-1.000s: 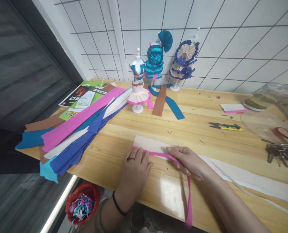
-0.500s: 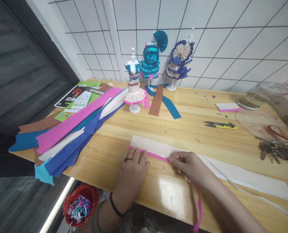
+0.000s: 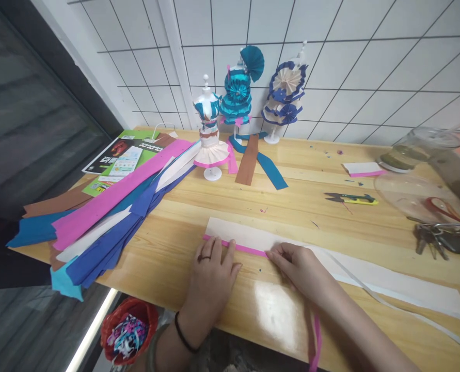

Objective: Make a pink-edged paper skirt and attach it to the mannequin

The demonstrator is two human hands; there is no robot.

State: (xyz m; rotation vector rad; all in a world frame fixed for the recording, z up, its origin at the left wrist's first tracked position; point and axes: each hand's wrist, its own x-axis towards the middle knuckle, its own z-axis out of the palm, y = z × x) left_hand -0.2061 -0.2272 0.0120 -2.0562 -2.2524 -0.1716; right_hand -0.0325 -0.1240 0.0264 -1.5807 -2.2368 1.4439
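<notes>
A long white crepe paper strip (image 3: pixel 249 234) lies across the table in front of me. Along its near edge runs a narrow pink strip (image 3: pixel 249 249). My left hand (image 3: pixel 214 266) rests flat with its fingers apart, fingertips on the pink edge near the left end. Thumb and forefinger of my right hand (image 3: pixel 294 263) pinch the pink strip at the white paper's edge. The pink strip's loose end (image 3: pixel 315 341) hangs below that hand, over the table's front edge. A thin pale ribbon (image 3: pixel 363 287) trails over the white strip to the right.
Three small dress forms (image 3: pixel 207 119) in paper clothes stand at the back. Coloured paper strips (image 3: pixel 109 206) are piled left. Thread snips (image 3: pixel 351 198), keys (image 3: pixel 433 240) and a lidded cup (image 3: pixel 408 147) are at right. A red basket (image 3: pixel 152 315) of scraps sits below the table.
The view has shifted slightly. Both hands stay at nearly the same places on the strips, and the hanging pink end has swung a little.
</notes>
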